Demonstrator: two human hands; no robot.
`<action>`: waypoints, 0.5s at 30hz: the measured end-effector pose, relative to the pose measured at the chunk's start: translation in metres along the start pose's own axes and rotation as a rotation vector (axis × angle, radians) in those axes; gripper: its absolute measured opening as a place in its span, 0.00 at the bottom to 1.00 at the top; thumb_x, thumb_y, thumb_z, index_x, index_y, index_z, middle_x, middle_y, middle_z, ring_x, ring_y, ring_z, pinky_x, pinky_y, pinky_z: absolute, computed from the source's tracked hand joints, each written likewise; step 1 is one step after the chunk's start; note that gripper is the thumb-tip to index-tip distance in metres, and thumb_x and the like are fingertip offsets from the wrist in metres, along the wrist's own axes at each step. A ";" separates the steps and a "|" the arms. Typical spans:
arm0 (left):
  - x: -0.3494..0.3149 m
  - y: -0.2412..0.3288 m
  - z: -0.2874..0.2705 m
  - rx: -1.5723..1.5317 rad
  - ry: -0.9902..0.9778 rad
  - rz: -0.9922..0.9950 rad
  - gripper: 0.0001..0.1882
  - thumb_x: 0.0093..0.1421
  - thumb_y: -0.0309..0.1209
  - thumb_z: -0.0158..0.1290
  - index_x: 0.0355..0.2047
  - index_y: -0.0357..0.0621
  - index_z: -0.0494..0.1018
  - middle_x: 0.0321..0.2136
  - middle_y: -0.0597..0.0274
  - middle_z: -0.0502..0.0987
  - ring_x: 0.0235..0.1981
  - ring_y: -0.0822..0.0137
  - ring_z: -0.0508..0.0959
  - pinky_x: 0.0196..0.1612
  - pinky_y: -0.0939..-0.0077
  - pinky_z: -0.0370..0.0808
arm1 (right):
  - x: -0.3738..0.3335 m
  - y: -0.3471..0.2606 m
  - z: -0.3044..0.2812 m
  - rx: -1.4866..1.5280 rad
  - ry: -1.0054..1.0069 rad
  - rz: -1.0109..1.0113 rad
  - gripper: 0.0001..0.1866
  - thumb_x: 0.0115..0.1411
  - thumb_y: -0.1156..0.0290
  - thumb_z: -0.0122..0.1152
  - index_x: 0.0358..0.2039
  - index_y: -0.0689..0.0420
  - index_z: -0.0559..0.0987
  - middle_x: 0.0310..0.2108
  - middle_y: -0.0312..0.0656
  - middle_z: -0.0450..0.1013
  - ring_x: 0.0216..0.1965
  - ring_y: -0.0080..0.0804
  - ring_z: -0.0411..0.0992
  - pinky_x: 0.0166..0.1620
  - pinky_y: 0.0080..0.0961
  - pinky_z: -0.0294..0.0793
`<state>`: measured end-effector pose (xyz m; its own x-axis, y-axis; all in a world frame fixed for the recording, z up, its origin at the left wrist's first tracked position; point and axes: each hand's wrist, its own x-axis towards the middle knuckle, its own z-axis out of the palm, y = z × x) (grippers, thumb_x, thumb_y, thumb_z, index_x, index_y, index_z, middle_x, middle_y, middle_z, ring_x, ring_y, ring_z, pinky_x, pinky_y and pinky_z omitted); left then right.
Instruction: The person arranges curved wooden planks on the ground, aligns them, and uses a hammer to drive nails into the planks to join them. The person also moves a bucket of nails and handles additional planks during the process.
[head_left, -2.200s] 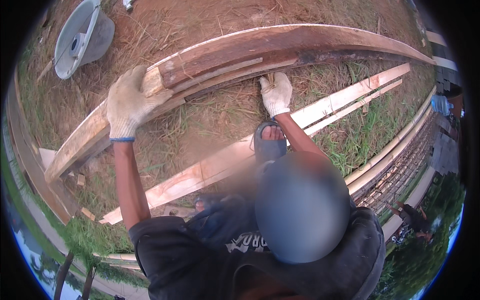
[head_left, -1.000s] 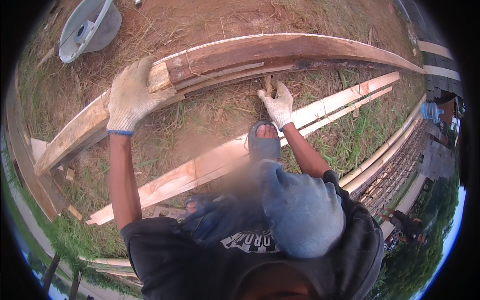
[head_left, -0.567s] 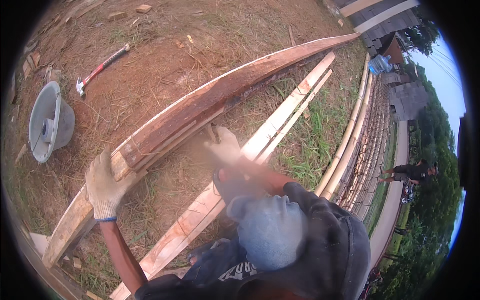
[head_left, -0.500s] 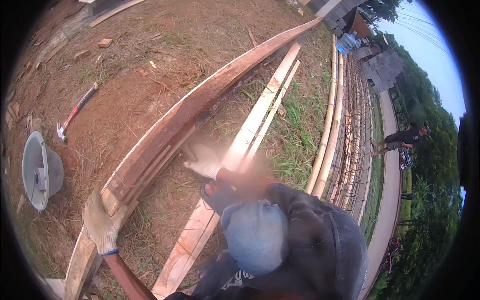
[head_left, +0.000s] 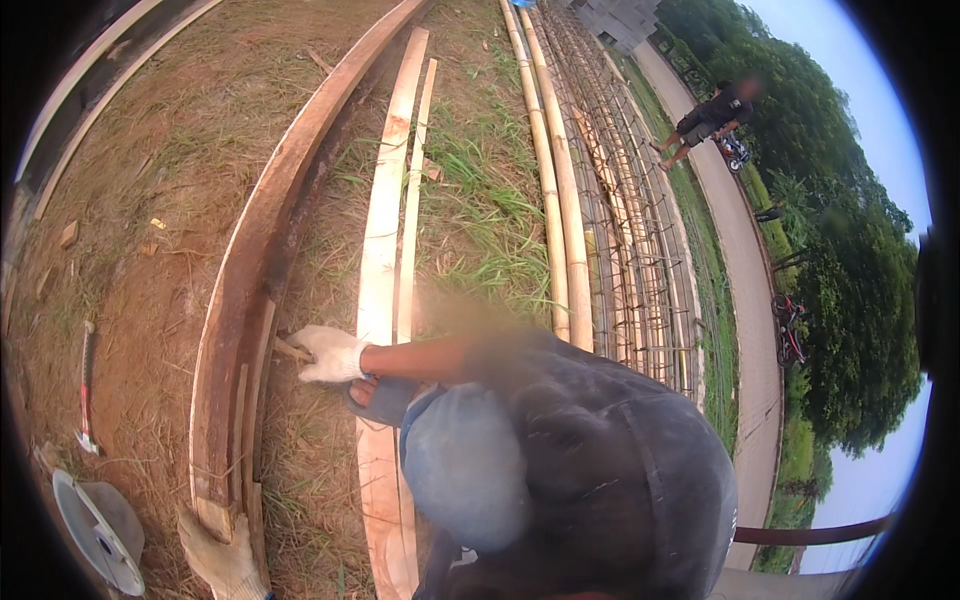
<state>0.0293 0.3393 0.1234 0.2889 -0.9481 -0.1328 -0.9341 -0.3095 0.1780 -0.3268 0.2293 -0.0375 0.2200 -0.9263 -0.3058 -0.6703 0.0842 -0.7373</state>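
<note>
A long dark-brown wooden beam (head_left: 255, 290) with a pale edge runs from near left to far. My left hand (head_left: 220, 560), in a knitted off-white glove, grips its near end, fingers curled over the wood. Thin wooden strips (head_left: 245, 410) lie along the beam's right side. Just right of these strips is my right hand (head_left: 335, 353), also gloved, its fingers closed round a short brown stick-like piece (head_left: 292, 349); its exact kind is unclear. Below that hand are my sandalled foot (head_left: 385, 402) and blue-clad knee (head_left: 465, 470).
A pale plank (head_left: 385, 230) and a narrower strip (head_left: 415, 200) lie right of the beam. Farther right are bamboo poles (head_left: 570, 250) and steel rebar cages (head_left: 640, 240). A red-handled hammer (head_left: 86, 390) and tipped grey tub (head_left: 125, 520) lie at left. A person (head_left: 705, 120) stands by the path.
My view has turned, so the beam, hammer and tub sit lower. My right hand is beside the strips with a short piece now visible in its fingers. The left hand remains on the beam's end.
</note>
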 end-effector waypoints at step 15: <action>0.005 -0.020 0.006 -0.028 0.018 0.181 0.52 0.54 0.55 0.70 0.69 0.31 0.67 0.61 0.38 0.74 0.63 0.38 0.74 0.65 0.50 0.71 | -0.004 -0.003 -0.014 0.046 -0.068 0.019 0.39 0.57 0.59 0.71 0.65 0.66 0.74 0.59 0.62 0.74 0.62 0.59 0.73 0.64 0.45 0.73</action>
<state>0.0476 0.3413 0.1133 0.1209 -0.9895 -0.0786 -0.9650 -0.1357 0.2244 -0.3354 0.2280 -0.0252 0.2561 -0.8977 -0.3586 -0.6422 0.1192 -0.7572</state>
